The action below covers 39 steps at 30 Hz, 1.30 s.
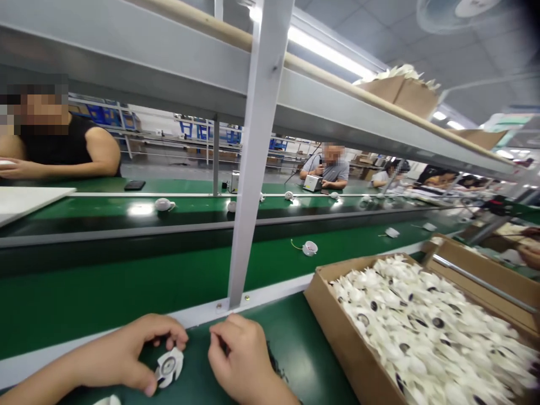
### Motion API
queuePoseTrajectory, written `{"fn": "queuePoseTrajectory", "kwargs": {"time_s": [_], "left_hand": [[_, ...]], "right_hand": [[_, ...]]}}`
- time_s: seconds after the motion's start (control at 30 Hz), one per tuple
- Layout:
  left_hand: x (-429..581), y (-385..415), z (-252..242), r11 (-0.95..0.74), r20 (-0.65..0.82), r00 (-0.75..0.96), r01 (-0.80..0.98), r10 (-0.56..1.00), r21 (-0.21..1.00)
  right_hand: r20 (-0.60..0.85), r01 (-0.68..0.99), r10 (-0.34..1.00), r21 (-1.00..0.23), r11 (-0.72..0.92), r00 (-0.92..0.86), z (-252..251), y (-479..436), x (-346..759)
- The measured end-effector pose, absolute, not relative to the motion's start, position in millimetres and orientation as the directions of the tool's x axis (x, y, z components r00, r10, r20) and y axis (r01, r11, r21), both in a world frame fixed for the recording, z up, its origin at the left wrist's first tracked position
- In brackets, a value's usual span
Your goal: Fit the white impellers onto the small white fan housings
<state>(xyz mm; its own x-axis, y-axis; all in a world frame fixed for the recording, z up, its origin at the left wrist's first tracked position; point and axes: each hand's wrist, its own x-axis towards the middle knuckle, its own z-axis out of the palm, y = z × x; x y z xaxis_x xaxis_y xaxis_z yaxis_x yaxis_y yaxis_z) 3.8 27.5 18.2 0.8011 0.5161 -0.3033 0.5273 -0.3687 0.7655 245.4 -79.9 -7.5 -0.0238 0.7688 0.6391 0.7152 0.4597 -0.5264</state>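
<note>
3 things hem us in: the metal post [245, 225] ahead, the carton [337, 323] on our right and the beam [169, 67] above. Left of the post, we could reach over the pale rail [201, 316] to the green belt [105, 298].

A white bladed part [169, 368] with a gray round centre is tilted over the green worktop [295, 343].

The near part [170, 367] is white with a grey round middle. Right of it, the bench [312, 354] is dark green, and the box [338, 332] plain brown, its pieces [422, 309] creamy white, dotted with dark round spots. The belt [126, 298] is green. On it, the cup [310, 248] is white, its wire [296, 245] yellowish. The post [259, 140] is pale grey, the rail [202, 20] tan. Far left, a top [78, 146] is black, the phone [135, 184] black, the board [29, 199] white.
</note>
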Motion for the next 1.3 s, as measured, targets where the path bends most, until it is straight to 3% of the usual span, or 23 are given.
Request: {"fn": "queuePoseTrajectory", "kwargs": {"time_s": [0.47, 0.77, 0.87, 0.97, 1.07, 1.3], "left_hand": [[6.9, 26.8, 21.7, -0.407, -0.29, 0.81, 0.524, 0.51, 0.748], [5.8, 28.4, 17.5, -0.4, -0.254, 0.836, 0.471, 0.485, 0.786], [6.9, 27.6, 19.8, -0.386, -0.24, 0.846, 0.447, 0.477, 0.807], [7.1, 26.4, 21.6, -0.391, -0.219, 0.854, 0.425, 0.472, 0.817], [7.0, 25.2, 22.1, -0.4, -0.203, 0.858, 0.413, 0.472, 0.818], [6.7, 25.0, 20.1, -0.395, -0.157, 0.876, 0.357, 0.456, 0.846]], "right_hand": [[0.686, 0.699, 0.727, -0.499, 0.512, -0.043, -2.6, -83.0, 242.2], [0.856, 0.73, 0.514, -0.383, 0.565, 0.051, 14.9, -86.5, 265.7], [0.871, 0.817, 0.443, -0.408, 0.407, 0.214, 15.4, -75.9, 302.1], [0.703, 0.828, 0.577, -0.556, 0.079, 0.417, 5.4, -50.8, 342.3], [0.552, 0.815, 0.66, -0.555, -0.164, 0.509, -9.1, -16.2, 373.0], [0.414, 0.681, 0.548, -0.542, -0.493, 0.727, -27.3, 46.9, 407.1]]}}
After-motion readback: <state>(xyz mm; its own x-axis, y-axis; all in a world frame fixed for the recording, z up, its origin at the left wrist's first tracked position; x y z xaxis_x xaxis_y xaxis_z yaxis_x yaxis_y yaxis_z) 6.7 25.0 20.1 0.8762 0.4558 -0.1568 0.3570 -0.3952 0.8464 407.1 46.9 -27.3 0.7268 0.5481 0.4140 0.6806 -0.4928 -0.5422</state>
